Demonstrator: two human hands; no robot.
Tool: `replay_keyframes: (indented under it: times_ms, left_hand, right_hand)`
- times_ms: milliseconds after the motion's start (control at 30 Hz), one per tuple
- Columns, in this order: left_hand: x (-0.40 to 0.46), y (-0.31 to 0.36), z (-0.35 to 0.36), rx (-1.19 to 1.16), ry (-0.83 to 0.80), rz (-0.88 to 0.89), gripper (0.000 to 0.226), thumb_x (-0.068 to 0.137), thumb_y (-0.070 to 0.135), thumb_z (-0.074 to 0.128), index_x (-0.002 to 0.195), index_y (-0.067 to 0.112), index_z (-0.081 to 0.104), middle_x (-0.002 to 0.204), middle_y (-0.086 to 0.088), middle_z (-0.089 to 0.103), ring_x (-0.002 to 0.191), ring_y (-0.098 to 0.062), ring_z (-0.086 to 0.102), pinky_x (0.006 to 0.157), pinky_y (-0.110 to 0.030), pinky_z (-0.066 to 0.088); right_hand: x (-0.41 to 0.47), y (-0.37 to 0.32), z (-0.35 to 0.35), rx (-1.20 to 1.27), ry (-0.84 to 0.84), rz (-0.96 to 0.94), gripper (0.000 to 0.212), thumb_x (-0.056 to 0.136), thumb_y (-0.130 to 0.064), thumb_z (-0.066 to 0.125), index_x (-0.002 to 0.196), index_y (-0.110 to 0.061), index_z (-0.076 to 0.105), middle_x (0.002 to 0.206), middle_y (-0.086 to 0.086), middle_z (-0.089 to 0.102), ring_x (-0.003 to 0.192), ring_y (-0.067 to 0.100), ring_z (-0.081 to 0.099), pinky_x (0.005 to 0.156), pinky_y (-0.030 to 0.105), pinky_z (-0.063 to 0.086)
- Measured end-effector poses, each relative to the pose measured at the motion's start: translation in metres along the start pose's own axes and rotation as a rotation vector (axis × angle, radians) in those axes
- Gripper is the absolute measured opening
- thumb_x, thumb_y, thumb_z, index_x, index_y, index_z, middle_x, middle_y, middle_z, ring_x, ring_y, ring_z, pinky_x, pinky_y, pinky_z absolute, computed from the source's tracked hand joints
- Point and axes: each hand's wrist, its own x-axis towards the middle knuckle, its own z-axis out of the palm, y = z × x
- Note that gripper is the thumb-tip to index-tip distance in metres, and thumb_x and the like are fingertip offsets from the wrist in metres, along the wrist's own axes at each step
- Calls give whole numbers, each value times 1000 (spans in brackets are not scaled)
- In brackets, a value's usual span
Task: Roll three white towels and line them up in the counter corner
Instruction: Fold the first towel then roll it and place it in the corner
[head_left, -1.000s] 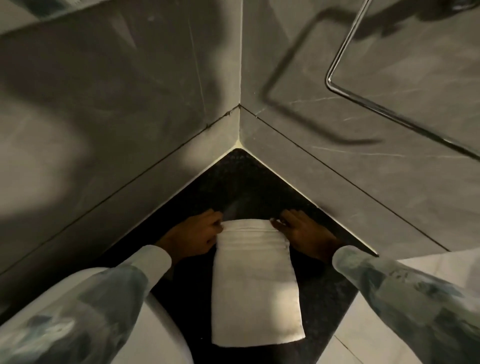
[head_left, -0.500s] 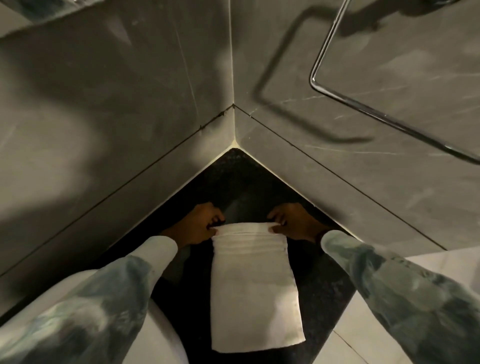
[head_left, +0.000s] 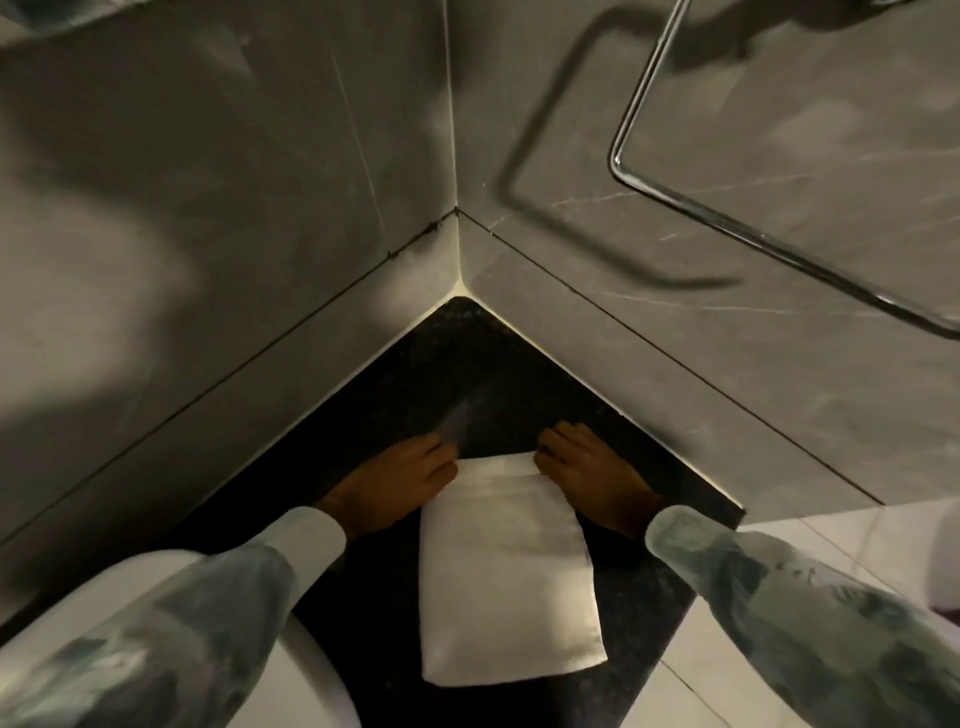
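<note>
One white towel (head_left: 506, 577) lies flat as a long folded strip on the black speckled counter (head_left: 457, 374), its far end toward the wall corner. My left hand (head_left: 400, 480) pinches the far left corner of the towel. My right hand (head_left: 587, 475) pinches the far right corner. The far edge is lifted slightly and tilts up to the right. No other towel is in view.
Grey tiled walls meet in a corner (head_left: 460, 283) just beyond the towel. A chrome towel rail (head_left: 727, 208) hangs on the right wall above. A white basin rim (head_left: 311, 670) curves at the lower left. Pale floor tiles (head_left: 691, 670) show at the lower right.
Both hands have shifted along the far edge and gripped its corners. The towel's far end is now slightly raised and skewed. The view has drifted a little.
</note>
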Motion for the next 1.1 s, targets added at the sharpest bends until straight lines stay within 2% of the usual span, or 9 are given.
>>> replay_keyframes:
  times_ms: [167,367,533,600,733,833,900,1000,1100]
  left_hand:
    - [-8,24,1,-298,20,-150,33,99,35,31,114,16,53,120,-13,59,111,-31,54,96,-46,46]
    - [1,9,-21,-577,40,-436,15,85,12,64,100,15,64,101,-5,65,92,-18,64,83,-27,52]
    - [10,6,-25,-631,-106,-597,42,86,18,69,127,11,58,132,-8,48,119,-25,55,104,-40,49]
    - [7,12,-24,-512,-98,-551,29,88,22,66,114,11,61,131,-9,50,121,-26,53,105,-41,47]
    - [4,29,-14,-256,-158,-428,45,92,21,56,133,8,45,140,-14,45,128,-30,46,109,-40,42]
    - [-4,41,-14,-32,-136,-283,58,82,24,72,133,4,52,138,-18,54,126,-32,54,108,-39,45]
    - [-11,50,-18,104,-100,-140,62,56,20,90,112,4,70,116,-17,71,104,-32,70,89,-39,58]
    - [-19,61,-28,143,-63,-25,49,58,14,88,104,6,72,109,-16,72,97,-32,71,84,-38,59]
    - [-26,64,-38,11,-155,-6,45,75,6,73,117,-3,60,127,-27,58,116,-44,57,97,-48,51]
  right_hand:
    - [-13,-4,-1,67,-51,-11,25,76,-16,76,101,-14,72,111,7,67,98,26,65,80,36,55]
    - [12,12,-14,462,-249,354,18,87,-29,70,94,-13,75,104,5,70,97,20,66,90,34,54]
    - [28,21,-11,501,-417,520,49,76,-36,82,119,-17,66,125,7,60,117,23,57,101,31,45]
    - [21,17,-6,443,-389,497,41,81,-39,77,113,-17,67,128,6,57,121,24,54,103,32,42]
    - [3,-3,1,324,-287,364,39,88,-33,68,120,-10,63,144,13,48,133,31,45,113,39,35]
    - [-9,-16,4,159,-138,197,32,82,-19,73,109,-3,66,125,21,59,110,40,58,93,46,52]
    - [-19,-23,5,96,-40,116,26,76,-9,76,100,-4,68,108,18,64,95,36,62,78,40,55]
    - [-34,-30,2,93,-4,53,16,82,-9,72,97,-5,68,105,16,64,93,34,61,79,40,54]
    - [-42,-29,-8,161,-73,55,17,93,-23,62,97,-8,70,111,14,62,99,30,58,88,40,51]
